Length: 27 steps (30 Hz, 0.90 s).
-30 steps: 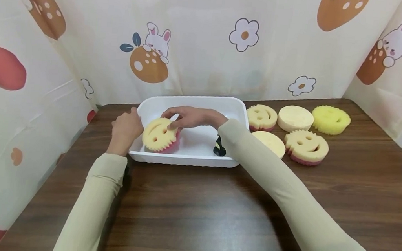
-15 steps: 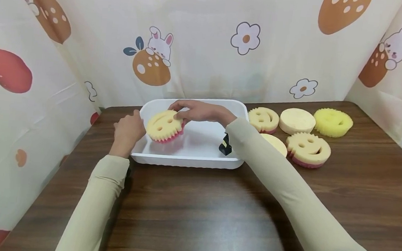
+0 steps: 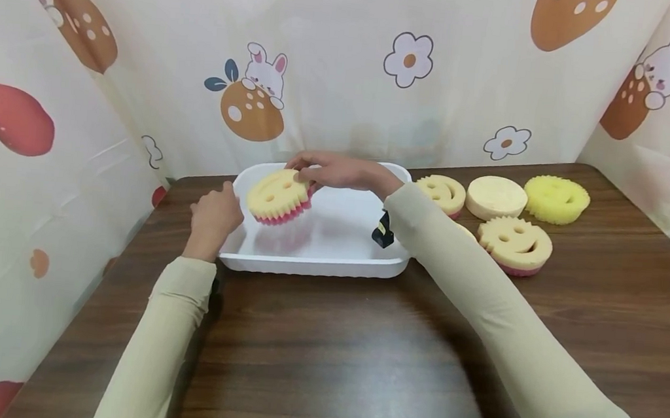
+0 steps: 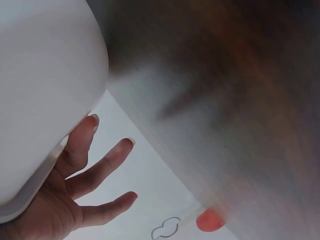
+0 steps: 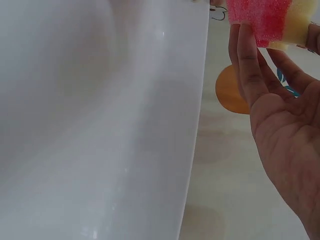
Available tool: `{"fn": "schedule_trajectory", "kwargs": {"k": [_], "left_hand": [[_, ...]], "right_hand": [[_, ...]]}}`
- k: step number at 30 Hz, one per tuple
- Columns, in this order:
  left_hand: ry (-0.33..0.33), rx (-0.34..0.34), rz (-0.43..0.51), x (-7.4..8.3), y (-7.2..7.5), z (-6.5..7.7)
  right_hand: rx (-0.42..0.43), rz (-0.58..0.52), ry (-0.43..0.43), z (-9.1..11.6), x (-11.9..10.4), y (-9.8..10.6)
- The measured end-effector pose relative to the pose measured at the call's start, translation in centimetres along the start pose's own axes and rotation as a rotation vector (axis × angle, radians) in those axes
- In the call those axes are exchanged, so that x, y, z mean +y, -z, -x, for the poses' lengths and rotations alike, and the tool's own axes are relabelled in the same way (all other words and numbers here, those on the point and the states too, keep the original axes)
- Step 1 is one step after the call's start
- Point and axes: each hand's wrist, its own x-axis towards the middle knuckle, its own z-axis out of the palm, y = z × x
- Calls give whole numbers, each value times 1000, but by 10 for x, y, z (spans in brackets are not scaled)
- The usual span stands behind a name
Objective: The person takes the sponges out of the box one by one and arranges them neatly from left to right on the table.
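Note:
A round smiley-face sponge (image 3: 279, 196), cream on top and pink beneath with a toothed edge, is held tilted above the left half of a white tray (image 3: 312, 268). My right hand (image 3: 346, 172) pinches its far right edge. In the right wrist view the fingers press the sponge's pink side (image 5: 260, 22), with the thumb partly seen at the cream side. At the tray's left end, my left hand (image 3: 214, 221) grips the rim. From the left wrist, the fingers show outside the tray wall (image 4: 45, 100), against its outer side; the thumb is hidden.
Right of the tray, several round sponges lie on the brown wooden table (image 3: 329, 353): a bright yellow one (image 3: 556, 200), a plain cream one (image 3: 496, 199) and smiley ones (image 3: 515, 245). A patterned curtain (image 3: 346, 65) stands behind. Something black (image 3: 383, 231) shows below my right wrist.
My right hand has lifted the smiley sponge off the tray floor, moving it up and slightly right, with its tilt growing. The left hand has stayed at the tray rim.

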Motion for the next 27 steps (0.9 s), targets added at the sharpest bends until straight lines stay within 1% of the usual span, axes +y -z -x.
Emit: {"fn": "schedule_trajectory", "kwargs": {"k": [6, 11, 14, 19, 23, 27], "left_hand": [[-6, -4, 13, 1, 2, 0], [-14, 2, 4, 0, 1, 2], [-14, 3, -3, -1, -1, 3], [-10, -7, -7, -1, -3, 2], [-9, -15, 0, -2, -2, 0], [-19, -14, -7, -3, -1, -1]], "right_hand": [[20, 34, -12, 11, -8, 8], [24, 16, -15, 17, -11, 15], [28, 27, -18, 23, -13, 20], [46, 64, -29, 34, -18, 29], [68, 80, -37, 44, -18, 38], [103, 93, -56, 59, -20, 46]]}}
